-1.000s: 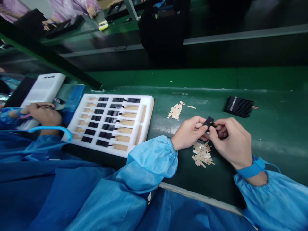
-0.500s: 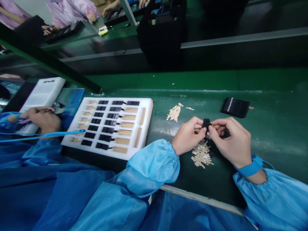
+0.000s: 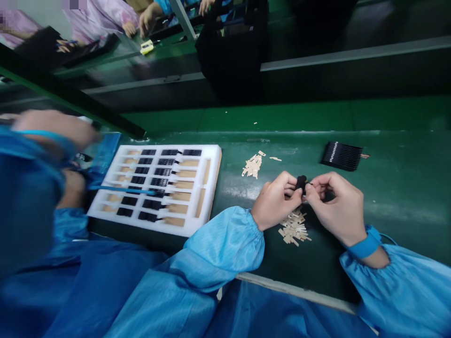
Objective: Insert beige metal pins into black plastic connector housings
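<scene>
While both hands met over the near part of the worktop, a small black piece sat between their fingertips, held up off the surface. The left hand gripped it between thumb and bent fingers; the right hand was pinched closed at its right edge, though whether it also had hold of something smaller was hidden. The black piece had turned a little — the yellow spot that showed at the right fingertips half a second earlier was no longer visible — so the handling seemed to be going on, with the piece not yet let go.

Just below the hands lay the larger pile of pale strips; the smaller pile of pale strips lay farther off, to the left. Neither had plainly changed. The black finned stack rested beyond the right hand. To the left, the white tray held the same rows of black parts.

The biggest change was beside the tray: a co-worker's hand had swung up, blurred, trailing a blue cord. No brand or label could be read; the pale marks on the stack were too small to make out.
</scene>
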Demonstrator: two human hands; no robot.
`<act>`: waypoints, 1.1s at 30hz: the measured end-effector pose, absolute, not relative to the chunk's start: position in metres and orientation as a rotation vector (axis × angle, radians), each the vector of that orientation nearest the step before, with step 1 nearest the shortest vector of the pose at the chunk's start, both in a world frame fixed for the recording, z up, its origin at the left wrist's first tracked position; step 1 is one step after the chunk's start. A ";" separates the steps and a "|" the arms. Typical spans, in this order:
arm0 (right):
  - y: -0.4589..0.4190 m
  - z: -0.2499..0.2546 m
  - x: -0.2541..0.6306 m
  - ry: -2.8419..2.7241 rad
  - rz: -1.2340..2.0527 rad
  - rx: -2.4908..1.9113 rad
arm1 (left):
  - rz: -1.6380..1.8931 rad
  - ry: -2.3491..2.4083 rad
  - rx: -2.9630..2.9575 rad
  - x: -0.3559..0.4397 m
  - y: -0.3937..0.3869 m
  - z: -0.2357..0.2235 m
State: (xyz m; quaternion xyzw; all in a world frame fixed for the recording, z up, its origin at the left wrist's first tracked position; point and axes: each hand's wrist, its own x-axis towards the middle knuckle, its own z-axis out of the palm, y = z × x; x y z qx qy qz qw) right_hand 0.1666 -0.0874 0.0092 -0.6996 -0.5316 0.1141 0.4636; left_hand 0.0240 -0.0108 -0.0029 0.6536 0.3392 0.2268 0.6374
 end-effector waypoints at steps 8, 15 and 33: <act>-0.089 0.007 0.171 -1.314 0.314 -1.718 | 0.539 0.761 1.574 0.022 -0.010 -0.002; -0.088 0.010 0.171 -1.272 0.408 -1.709 | 0.585 0.744 1.690 0.020 -0.009 -0.001; -0.090 0.004 0.177 -1.062 0.390 -1.649 | 0.517 0.700 1.458 0.022 -0.005 -0.004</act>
